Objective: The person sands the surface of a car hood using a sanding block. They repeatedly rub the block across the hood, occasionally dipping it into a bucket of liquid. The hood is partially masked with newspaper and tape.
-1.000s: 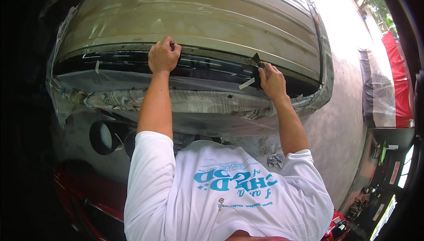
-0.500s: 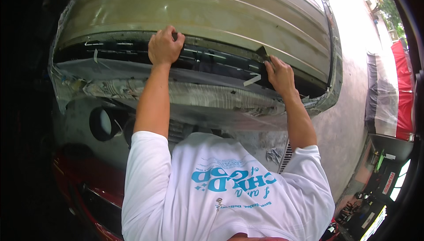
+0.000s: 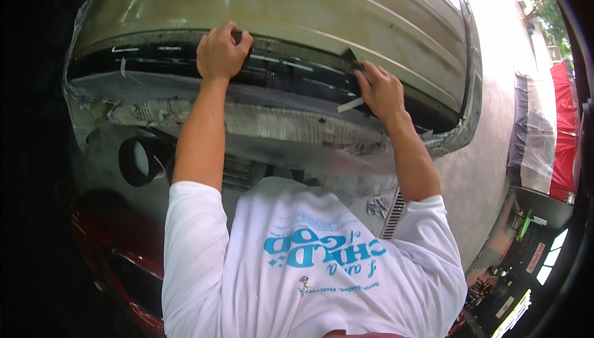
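A vehicle's dull olive roof (image 3: pixel 297 4) with raised ribs fills the far side, ending in a dark glossy strip (image 3: pixel 158 54) along its near edge. On that edge, left of centre, rests my left hand (image 3: pixel 221 53), fingers curled; a dark spot shows between thumb and fingers, too hidden to name. Farther right, my right hand (image 3: pixel 382 90) pinches a thin, dark flat piece (image 3: pixel 352 58) that sticks up and leftward by the roof edge. A pale tape strip (image 3: pixel 350 105) lies just below that hand, and a smaller tape tab (image 3: pixel 123 67) hangs at the left.
Patterned masking sheet (image 3: pixel 291 121) covers the vehicle below the strip. A black-rimmed round container (image 3: pixel 137 161) stands on the floor at left, with a red car (image 3: pixel 124 270) nearer. A floor grate (image 3: pixel 392 217), crumpled rag (image 3: pixel 378 207) and red cover (image 3: pixel 562 134) are at right.
The whole view has shifted slightly. My right hand and its dark piece have slid a little left along the roof edge; my left hand keeps its place on the edge.
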Demonstrator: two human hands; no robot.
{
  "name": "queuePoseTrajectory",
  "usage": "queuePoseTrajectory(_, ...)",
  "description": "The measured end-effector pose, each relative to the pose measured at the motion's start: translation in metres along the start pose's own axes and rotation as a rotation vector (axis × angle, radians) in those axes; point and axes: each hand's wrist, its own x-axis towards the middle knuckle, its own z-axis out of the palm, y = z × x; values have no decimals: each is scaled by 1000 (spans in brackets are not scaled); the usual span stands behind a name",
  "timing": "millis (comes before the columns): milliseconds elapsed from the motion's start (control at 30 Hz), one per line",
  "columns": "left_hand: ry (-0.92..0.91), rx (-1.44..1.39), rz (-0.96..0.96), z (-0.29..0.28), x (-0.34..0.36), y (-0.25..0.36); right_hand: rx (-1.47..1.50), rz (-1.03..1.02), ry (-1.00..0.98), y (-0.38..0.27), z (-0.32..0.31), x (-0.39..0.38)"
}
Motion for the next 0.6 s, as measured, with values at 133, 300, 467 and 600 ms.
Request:
queuePoseTrajectory(133, -29, -31, -35, 3, -3, -9, 98, 73, -45, 1, -3, -10)
queuePoseTrajectory(300, -24, -11, -37, 3, -1, -5, 89, 150, -75, 34, -21, -28)
queuePoseTrajectory(467, -51, -16, -56, 2, 0, -6, 112, 116, -73, 20, -18, -18)
queuePoseTrajectory(600, -57, -12, -68, 0, -1, -4, 131, 182, -111, 16, -21, -17)
